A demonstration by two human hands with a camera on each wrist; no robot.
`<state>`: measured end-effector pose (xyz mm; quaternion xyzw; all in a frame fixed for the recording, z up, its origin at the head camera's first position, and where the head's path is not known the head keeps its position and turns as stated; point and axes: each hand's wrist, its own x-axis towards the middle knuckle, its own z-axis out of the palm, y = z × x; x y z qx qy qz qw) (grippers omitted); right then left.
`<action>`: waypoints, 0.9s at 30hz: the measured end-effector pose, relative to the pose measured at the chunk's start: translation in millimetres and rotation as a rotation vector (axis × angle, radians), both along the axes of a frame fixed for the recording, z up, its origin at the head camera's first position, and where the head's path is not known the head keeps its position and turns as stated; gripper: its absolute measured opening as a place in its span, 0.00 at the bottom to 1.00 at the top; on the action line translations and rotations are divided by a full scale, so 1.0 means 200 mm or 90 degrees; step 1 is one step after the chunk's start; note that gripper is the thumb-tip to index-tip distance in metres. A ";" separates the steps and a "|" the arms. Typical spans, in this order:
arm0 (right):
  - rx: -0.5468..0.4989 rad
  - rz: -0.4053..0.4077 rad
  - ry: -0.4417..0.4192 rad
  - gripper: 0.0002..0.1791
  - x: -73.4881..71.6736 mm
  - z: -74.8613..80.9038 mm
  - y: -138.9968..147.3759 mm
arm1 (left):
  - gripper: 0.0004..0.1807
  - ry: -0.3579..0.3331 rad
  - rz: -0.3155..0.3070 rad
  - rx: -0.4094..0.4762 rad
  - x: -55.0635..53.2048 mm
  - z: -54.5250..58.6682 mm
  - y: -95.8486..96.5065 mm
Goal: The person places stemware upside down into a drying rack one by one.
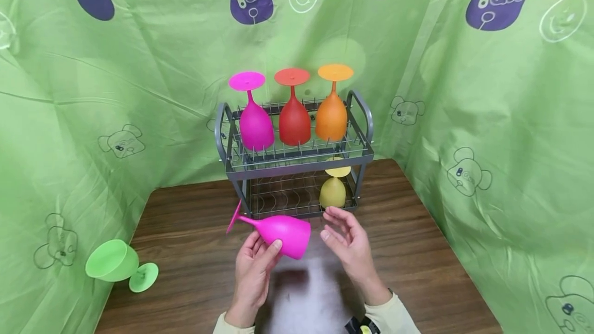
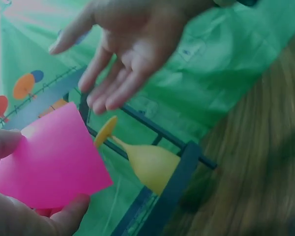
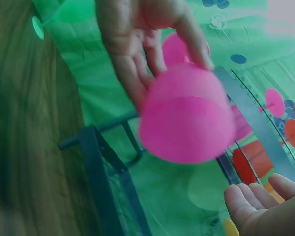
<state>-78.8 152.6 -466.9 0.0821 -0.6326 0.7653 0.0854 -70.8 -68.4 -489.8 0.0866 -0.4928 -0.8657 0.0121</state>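
My left hand (image 1: pixel 254 267) grips a bright pink goblet (image 1: pixel 284 233) by its bowl, thumb on the near side. The goblet lies sideways, its foot to the left and its mouth facing right. Just right of that mouth, my right hand (image 1: pixel 350 249) is held apart from it, fingers loosely bent and nothing in them. In the right wrist view the pink goblet (image 3: pixel 187 118) shows its mouth end, with the left hand (image 3: pixel 137 44) behind it. A yellow goblet (image 1: pixel 332 192) stands upside down on the lower tier of the dark rack (image 1: pixel 297 166), beyond the right hand.
On the rack's upper tier, a magenta goblet (image 1: pixel 257 125), a red goblet (image 1: pixel 294 122) and an orange goblet (image 1: pixel 331 117) stand upside down. A green goblet (image 1: pixel 113 262) lies on its side at the left of the wooden table (image 1: pixel 185 251). Green printed cloth (image 1: pixel 176 66) surrounds the table.
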 end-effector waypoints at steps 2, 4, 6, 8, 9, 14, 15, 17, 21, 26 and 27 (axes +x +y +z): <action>0.012 -0.012 0.004 0.32 -0.02 0.03 0.04 | 0.33 0.002 0.010 -0.029 -0.02 -0.01 0.00; 0.021 -0.025 0.008 0.32 -0.04 0.05 0.07 | 0.34 0.002 0.022 -0.064 -0.04 -0.03 0.01; 0.032 -0.039 0.017 0.31 -0.07 0.08 0.11 | 0.36 0.000 0.032 -0.109 -0.06 -0.04 0.01; 0.041 -0.053 0.027 0.31 -0.09 0.11 0.15 | 0.38 0.000 0.039 -0.156 -0.09 -0.05 0.01; 0.046 -0.061 0.031 0.31 -0.10 0.12 0.17 | 0.39 0.001 0.039 -0.174 -0.10 -0.05 0.01; 0.059 -0.098 0.048 0.30 -0.16 0.19 0.25 | 0.41 0.026 0.034 -0.256 -0.15 -0.06 0.01; 0.059 -0.105 0.050 0.30 -0.17 0.21 0.26 | 0.41 0.032 0.033 -0.271 -0.16 -0.07 0.01; 0.062 -0.120 0.054 0.30 -0.20 0.24 0.28 | 0.41 0.045 0.032 -0.301 -0.18 -0.07 0.02; 0.080 -0.146 0.066 0.31 -0.25 0.30 0.33 | 0.41 0.068 0.023 -0.358 -0.21 -0.08 0.02; 0.117 -0.182 0.080 0.32 -0.32 0.37 0.39 | 0.41 0.113 0.009 -0.423 -0.27 -0.07 0.02; 0.122 -0.190 0.081 0.33 -0.33 0.38 0.40 | 0.41 0.120 0.006 -0.440 -0.28 -0.07 0.02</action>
